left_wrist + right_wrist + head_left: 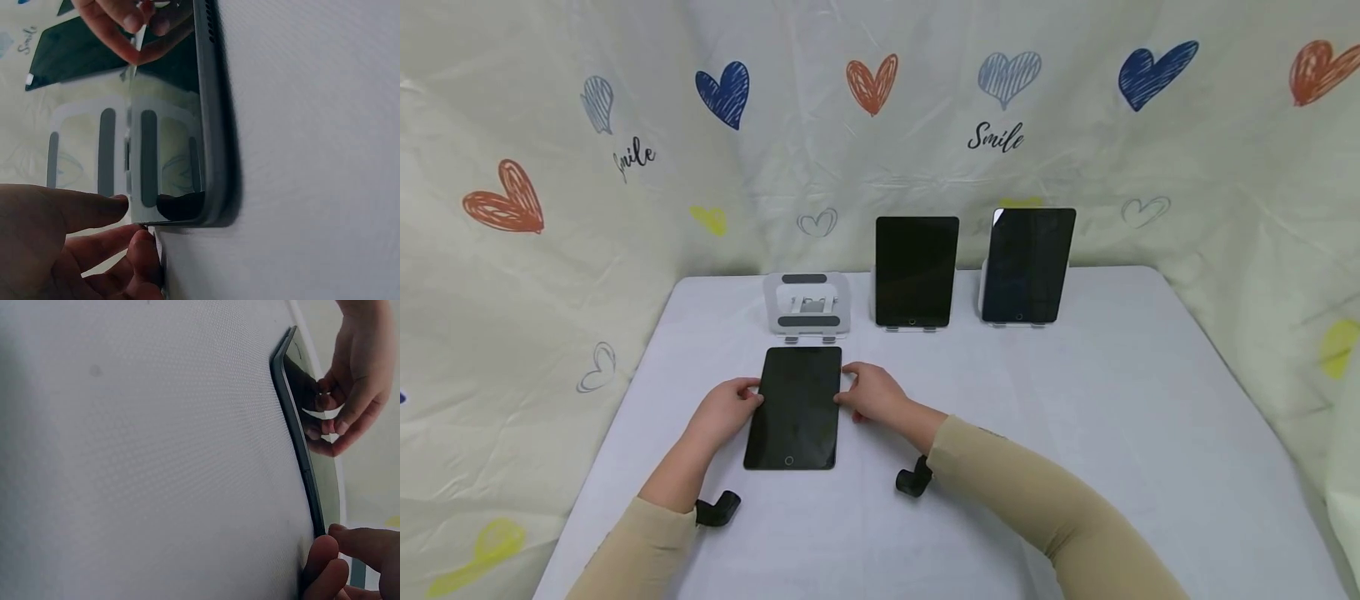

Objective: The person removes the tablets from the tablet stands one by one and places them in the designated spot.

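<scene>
A black-screened tablet [796, 408] with a round home button lies before me, its near end close over the white table. My left hand [721, 410] pinches its left edge, thumb at the screen side and fingers below. From the opposite side, my right hand [874, 393] pinches the right edge near the upper corner. The right wrist view shows the tablet's dark side edge [294, 419] with fingertips under it. Just beyond the tablet's far end stands a bare grey-white tablet stand [808, 327] with dark grey pads. That stand is mirrored in the screen [169, 137] in the left wrist view.
Two more tablets lean upright on stands at the back: one tablet [916, 271] at the middle, another tablet [1028, 267] to its right. A white cloth covers the table [1112, 433]. A curtain [925, 183] printed with hearts hangs behind it.
</scene>
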Demonstrator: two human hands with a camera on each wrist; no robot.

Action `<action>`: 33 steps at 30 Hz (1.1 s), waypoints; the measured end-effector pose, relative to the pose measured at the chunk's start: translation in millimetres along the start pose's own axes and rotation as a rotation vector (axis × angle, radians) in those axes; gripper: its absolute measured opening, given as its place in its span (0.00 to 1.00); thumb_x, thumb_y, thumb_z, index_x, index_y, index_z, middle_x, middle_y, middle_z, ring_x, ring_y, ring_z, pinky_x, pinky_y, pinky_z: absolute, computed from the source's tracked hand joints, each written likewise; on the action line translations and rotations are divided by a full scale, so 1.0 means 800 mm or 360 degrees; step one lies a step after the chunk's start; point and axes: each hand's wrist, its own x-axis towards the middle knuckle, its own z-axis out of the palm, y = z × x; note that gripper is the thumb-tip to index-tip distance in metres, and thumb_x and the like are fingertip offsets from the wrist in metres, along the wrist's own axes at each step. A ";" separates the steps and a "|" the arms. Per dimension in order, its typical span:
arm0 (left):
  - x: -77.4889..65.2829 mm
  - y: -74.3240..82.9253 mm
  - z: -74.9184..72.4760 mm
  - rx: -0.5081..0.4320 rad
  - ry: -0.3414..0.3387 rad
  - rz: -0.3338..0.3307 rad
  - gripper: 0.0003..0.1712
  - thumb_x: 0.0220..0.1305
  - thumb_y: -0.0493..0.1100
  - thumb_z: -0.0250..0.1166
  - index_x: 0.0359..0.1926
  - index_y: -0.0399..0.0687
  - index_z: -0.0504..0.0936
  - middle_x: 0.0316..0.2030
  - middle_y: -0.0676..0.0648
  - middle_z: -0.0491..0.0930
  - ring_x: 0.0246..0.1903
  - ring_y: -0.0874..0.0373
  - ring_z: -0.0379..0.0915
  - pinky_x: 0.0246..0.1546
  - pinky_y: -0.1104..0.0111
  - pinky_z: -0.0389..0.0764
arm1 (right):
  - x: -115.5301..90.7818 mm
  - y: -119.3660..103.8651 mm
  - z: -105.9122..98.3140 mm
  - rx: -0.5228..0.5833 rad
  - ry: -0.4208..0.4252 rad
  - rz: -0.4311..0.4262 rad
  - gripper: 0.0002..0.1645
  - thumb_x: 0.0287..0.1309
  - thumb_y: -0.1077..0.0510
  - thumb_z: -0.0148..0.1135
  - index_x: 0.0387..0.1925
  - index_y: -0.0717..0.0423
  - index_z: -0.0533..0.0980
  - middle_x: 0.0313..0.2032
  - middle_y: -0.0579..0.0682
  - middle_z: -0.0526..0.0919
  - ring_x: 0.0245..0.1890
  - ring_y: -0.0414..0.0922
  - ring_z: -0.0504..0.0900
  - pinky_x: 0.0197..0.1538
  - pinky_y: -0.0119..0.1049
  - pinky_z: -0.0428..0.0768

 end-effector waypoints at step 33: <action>0.030 0.093 0.027 -0.0361 0.0274 0.0293 0.24 0.73 0.51 0.57 0.64 0.49 0.76 0.50 0.44 0.80 0.46 0.48 0.75 0.47 0.55 0.76 | -0.018 0.066 -0.117 0.0016 0.0264 -0.0080 0.33 0.63 0.48 0.67 0.67 0.48 0.70 0.41 0.47 0.80 0.37 0.46 0.79 0.38 0.38 0.78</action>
